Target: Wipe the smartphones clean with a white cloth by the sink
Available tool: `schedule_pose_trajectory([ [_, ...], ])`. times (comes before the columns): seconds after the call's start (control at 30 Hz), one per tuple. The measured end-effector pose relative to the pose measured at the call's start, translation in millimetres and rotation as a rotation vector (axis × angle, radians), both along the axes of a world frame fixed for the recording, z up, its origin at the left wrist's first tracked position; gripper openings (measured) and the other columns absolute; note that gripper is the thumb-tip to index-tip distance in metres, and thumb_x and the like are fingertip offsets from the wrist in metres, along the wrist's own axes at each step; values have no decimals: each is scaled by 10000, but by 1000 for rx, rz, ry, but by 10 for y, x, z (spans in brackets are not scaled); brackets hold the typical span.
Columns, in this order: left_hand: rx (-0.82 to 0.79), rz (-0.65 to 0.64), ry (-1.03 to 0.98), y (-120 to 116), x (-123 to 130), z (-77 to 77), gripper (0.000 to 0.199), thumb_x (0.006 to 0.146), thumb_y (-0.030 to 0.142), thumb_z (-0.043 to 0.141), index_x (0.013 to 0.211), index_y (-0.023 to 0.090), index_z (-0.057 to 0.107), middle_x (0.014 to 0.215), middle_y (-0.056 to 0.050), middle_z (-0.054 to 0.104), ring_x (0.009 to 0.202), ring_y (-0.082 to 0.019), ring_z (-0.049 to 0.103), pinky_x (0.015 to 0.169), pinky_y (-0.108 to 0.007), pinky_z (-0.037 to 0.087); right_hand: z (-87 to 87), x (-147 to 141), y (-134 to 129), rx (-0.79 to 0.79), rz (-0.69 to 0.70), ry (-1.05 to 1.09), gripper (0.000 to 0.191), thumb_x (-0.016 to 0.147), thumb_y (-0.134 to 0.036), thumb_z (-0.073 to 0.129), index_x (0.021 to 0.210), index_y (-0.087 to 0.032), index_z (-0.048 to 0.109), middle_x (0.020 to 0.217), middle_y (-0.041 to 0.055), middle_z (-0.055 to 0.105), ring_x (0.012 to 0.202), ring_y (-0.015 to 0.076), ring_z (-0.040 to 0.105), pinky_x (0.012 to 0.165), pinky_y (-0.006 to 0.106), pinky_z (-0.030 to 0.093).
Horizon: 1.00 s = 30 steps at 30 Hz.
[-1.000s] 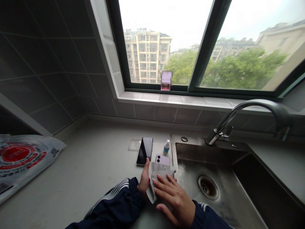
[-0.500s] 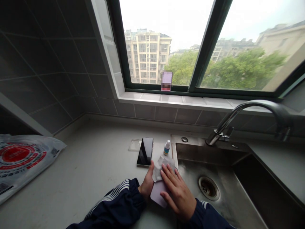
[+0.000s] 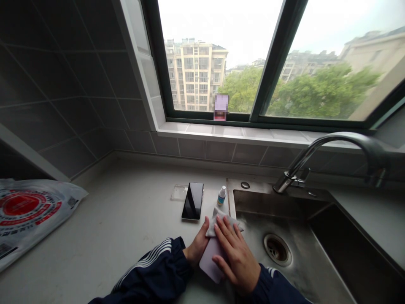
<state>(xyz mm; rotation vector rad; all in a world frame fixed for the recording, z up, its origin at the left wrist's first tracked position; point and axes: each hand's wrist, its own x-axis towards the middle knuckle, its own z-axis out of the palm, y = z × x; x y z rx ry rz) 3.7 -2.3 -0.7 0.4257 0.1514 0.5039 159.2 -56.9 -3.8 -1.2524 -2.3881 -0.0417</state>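
Both forearms reach in from the bottom of the view, the left sleeve (image 3: 152, 270) and right sleeve (image 3: 268, 287) dark navy with white stripes at the cuff end. The left hand (image 3: 198, 245) stands on its edge, thumb raised and fingers curled out of sight. The right hand (image 3: 236, 257) lies palm down, its fingers (image 3: 226, 236) spread and pointing forward, its thumb angled low to the left. The two hands sit just apart.
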Motion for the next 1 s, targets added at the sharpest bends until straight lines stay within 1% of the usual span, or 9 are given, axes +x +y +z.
schedule_pose_trajectory([
  [0.13, -80, 44, 53, -10, -18, -8, 765, 892, 659, 285, 1358, 87, 487, 1291, -160, 601, 1350, -263, 407, 1173, -369, 133, 55, -13, -21, -46, 90, -28, 698, 950, -406, 479, 1513, -88, 214, 1556, 154, 212, 1442, 353, 148, 1124, 574, 252],
  [0.27, -136, 13, 89, -13, -37, -30, 839, 869, 700, 287, 1325, 30, 505, 1225, -195, 634, 1307, -282, 463, 1165, -389, 168, 141, -7, -38, -92, 145, -45, 683, 944, -407, 492, 1501, -88, 257, 1551, 139, 233, 1443, 340, 148, 1139, 564, 229],
  [0.37, -148, 45, 103, -5, -40, -34, 849, 866, 704, 287, 1297, 13, 525, 1191, -202, 651, 1272, -289, 501, 1155, -394, 205, 188, -12, -47, -107, 188, -33, 669, 938, -404, 507, 1496, -111, 281, 1542, 120, 264, 1442, 318, 169, 1150, 540, 223],
  [0.47, -141, 58, 89, 6, -35, -36, 858, 864, 711, 270, 1294, 14, 527, 1175, -204, 660, 1249, -289, 524, 1148, -394, 222, 198, -39, -62, -114, 215, -10, 657, 930, -425, 518, 1483, -130, 320, 1527, 111, 303, 1436, 301, 205, 1158, 524, 213],
  [0.63, -123, -24, 26, 45, -31, -78, 1017, 799, 804, 190, 1311, -21, 493, 1156, -253, 652, 1204, -331, 557, 1122, -444, 253, 182, -81, -89, -127, 218, 37, 613, 924, -437, 512, 1453, -157, 383, 1507, 81, 357, 1433, 280, 233, 1172, 505, 180],
  [0.77, -150, 1, 56, 82, -43, -113, 1096, 747, 853, 199, 1311, -45, 479, 1135, -274, 653, 1124, -336, 608, 1093, -438, 296, 194, -74, -101, -182, 259, 53, 569, 930, -448, 500, 1427, -184, 422, 1493, 56, 386, 1434, 262, 236, 1177, 480, 175],
  [0.83, -166, 28, 61, 91, -55, -98, 1100, 744, 855, 206, 1306, -50, 481, 1129, -275, 654, 1103, -331, 618, 1082, -429, 314, 208, -68, -106, -204, 284, 63, 549, 933, -429, 496, 1424, -192, 427, 1485, 54, 400, 1433, 257, 238, 1178, 480, 171],
  [0.9, -172, 46, 59, 94, -69, -61, 1091, 757, 844, 199, 1289, -63, 492, 1120, -275, 655, 1113, -329, 609, 1074, -422, 327, 225, -63, -113, -222, 306, 68, 526, 936, -368, 483, 1431, -206, 415, 1485, 43, 400, 1434, 246, 234, 1178, 483, 167],
  [1.0, -161, 54, 65, 92, -92, 1, 1094, 762, 839, 176, 1252, -75, 523, 1113, -282, 654, 1138, -348, 587, 1058, -443, 347, 252, -58, -121, -240, 327, 70, 517, 934, -298, 462, 1441, -223, 395, 1496, 19, 381, 1439, 229, 220, 1181, 478, 158],
])
